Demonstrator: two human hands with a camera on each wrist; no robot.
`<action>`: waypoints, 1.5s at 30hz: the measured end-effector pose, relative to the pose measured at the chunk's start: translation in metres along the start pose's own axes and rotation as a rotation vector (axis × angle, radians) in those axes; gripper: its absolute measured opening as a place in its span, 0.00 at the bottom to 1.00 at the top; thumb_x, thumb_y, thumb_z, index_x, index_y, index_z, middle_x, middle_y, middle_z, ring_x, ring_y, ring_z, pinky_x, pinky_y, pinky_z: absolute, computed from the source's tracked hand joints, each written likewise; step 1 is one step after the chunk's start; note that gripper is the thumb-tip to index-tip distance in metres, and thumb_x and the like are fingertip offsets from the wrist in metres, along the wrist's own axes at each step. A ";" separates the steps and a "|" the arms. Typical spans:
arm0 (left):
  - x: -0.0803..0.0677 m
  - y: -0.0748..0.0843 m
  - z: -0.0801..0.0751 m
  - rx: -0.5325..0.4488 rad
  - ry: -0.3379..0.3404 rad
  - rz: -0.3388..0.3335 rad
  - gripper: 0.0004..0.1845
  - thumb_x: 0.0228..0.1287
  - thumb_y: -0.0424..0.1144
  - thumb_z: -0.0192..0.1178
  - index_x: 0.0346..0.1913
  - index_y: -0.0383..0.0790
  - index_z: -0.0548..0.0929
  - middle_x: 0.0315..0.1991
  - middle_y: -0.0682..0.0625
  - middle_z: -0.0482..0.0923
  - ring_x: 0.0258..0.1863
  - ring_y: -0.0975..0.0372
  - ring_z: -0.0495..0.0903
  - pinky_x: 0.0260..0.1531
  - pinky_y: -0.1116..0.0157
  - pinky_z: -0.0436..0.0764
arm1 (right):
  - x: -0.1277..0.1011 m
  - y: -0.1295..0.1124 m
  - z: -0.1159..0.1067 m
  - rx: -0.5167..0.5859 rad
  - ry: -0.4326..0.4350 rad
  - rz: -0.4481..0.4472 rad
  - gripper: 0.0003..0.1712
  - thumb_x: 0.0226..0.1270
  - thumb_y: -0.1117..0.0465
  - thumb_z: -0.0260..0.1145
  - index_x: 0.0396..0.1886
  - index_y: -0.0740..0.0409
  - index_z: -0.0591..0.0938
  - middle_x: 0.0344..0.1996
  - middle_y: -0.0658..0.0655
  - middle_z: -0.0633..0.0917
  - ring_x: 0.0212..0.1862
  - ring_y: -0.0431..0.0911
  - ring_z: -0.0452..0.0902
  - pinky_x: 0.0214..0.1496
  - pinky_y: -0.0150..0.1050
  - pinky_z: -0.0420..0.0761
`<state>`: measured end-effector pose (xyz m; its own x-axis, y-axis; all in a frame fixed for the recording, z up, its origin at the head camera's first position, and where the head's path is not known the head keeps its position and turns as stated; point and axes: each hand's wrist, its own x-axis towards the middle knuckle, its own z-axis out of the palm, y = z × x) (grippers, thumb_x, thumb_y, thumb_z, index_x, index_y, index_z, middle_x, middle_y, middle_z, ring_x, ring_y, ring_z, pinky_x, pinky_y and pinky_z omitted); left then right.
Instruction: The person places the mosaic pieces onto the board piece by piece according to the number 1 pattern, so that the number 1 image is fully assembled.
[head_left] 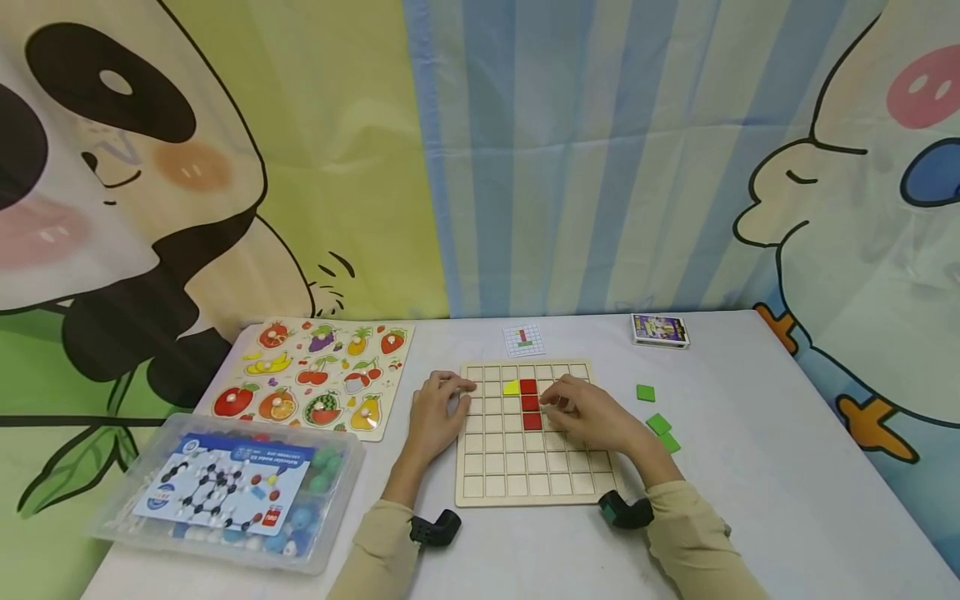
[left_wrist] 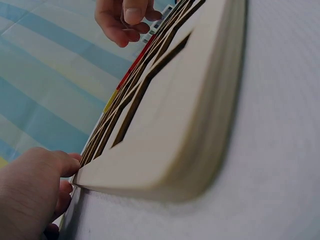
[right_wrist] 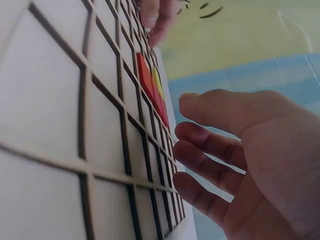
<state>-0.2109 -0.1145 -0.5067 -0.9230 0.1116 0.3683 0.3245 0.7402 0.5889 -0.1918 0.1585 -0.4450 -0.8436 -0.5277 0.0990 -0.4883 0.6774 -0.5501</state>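
A wooden grid board (head_left: pixel 487 462) lies on the table. Three red tiles (head_left: pixel 531 403) form a column in its cells, with a yellow tile (head_left: pixel 512 387) left of the top one. My left hand (head_left: pixel 435 417) holds the board's left edge; in the left wrist view its thumb (left_wrist: pixel 67 162) rests on the rim, other fingers lower at the side. Over the board, just right of the red tiles, is my right hand (head_left: pixel 588 414). Its fingers (right_wrist: pixel 200 160) bend loosely apart from the thumb in the right wrist view, with nothing between them.
Three green tiles (head_left: pixel 645 392) lie right of the board. Behind it is a small grid card (head_left: pixel 523 340) with a coloured pattern; a card pack (head_left: pixel 660 330) lies back right. A fruit puzzle board (head_left: pixel 300 402) and a clear plastic box (head_left: pixel 337 500) of coloured balls stand left.
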 end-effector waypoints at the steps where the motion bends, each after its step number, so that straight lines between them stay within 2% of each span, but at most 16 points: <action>1: 0.000 0.000 0.000 0.001 -0.002 -0.002 0.08 0.61 0.37 0.61 0.41 0.51 0.84 0.48 0.51 0.75 0.48 0.56 0.76 0.42 0.59 0.65 | -0.001 0.002 -0.002 0.006 0.004 0.003 0.11 0.67 0.59 0.61 0.47 0.53 0.80 0.40 0.47 0.79 0.41 0.39 0.75 0.44 0.37 0.77; 8: 0.000 0.000 -0.001 0.004 -0.002 -0.002 0.08 0.61 0.38 0.60 0.41 0.52 0.84 0.48 0.50 0.75 0.48 0.56 0.76 0.42 0.59 0.66 | -0.008 0.017 -0.018 0.064 0.055 0.050 0.12 0.66 0.60 0.62 0.48 0.56 0.80 0.39 0.48 0.80 0.41 0.41 0.74 0.44 0.41 0.77; 13: 0.000 -0.001 -0.002 0.001 0.003 0.001 0.08 0.61 0.37 0.60 0.42 0.51 0.84 0.48 0.50 0.75 0.48 0.55 0.76 0.43 0.58 0.66 | -0.013 0.032 -0.029 0.061 0.099 0.058 0.13 0.65 0.62 0.62 0.48 0.59 0.79 0.40 0.52 0.80 0.41 0.42 0.73 0.44 0.41 0.77; 25: -0.001 -0.002 -0.001 -0.009 -0.004 -0.002 0.08 0.61 0.38 0.60 0.41 0.51 0.84 0.48 0.51 0.75 0.48 0.55 0.76 0.43 0.58 0.66 | -0.038 0.066 -0.052 0.036 0.141 0.210 0.16 0.65 0.62 0.62 0.50 0.63 0.78 0.45 0.60 0.79 0.46 0.52 0.75 0.49 0.51 0.75; 29: -0.001 -0.001 -0.001 -0.005 -0.012 -0.007 0.08 0.61 0.38 0.60 0.41 0.52 0.84 0.48 0.51 0.75 0.48 0.56 0.76 0.43 0.58 0.66 | -0.046 0.075 -0.057 0.022 0.127 0.290 0.18 0.64 0.62 0.63 0.53 0.63 0.76 0.47 0.64 0.77 0.50 0.57 0.73 0.52 0.54 0.72; 36: -0.001 0.000 -0.001 0.000 -0.005 0.002 0.08 0.61 0.38 0.60 0.41 0.52 0.84 0.48 0.51 0.75 0.48 0.55 0.76 0.43 0.58 0.66 | -0.054 0.082 -0.063 0.030 0.040 0.430 0.26 0.60 0.59 0.65 0.56 0.65 0.72 0.49 0.68 0.73 0.52 0.60 0.70 0.56 0.58 0.69; 45: -0.001 -0.001 0.000 0.001 0.000 0.004 0.07 0.61 0.38 0.60 0.41 0.52 0.84 0.47 0.51 0.75 0.48 0.56 0.76 0.43 0.58 0.66 | -0.055 0.086 -0.062 -0.006 0.051 0.434 0.21 0.60 0.60 0.65 0.51 0.64 0.76 0.46 0.67 0.74 0.48 0.58 0.71 0.52 0.56 0.71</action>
<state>-0.2106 -0.1152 -0.5071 -0.9218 0.1148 0.3703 0.3281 0.7401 0.5870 -0.2017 0.2772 -0.4468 -0.9808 -0.1678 -0.0996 -0.0873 0.8339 -0.5450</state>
